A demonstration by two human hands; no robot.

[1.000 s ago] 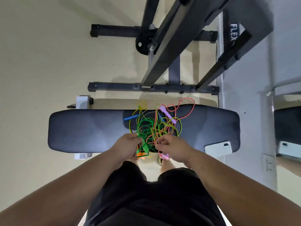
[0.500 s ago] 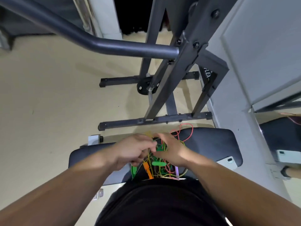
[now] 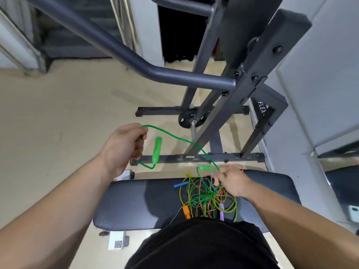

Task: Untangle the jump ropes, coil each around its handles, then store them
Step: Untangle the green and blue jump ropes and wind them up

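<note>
Tangle of jump ropes on the weight bench, nearest the person. Right hand pinches the green rope above the tangle. Left hand, raised, is clenched on that rope; 1 green handle dangles beside it.
</note>
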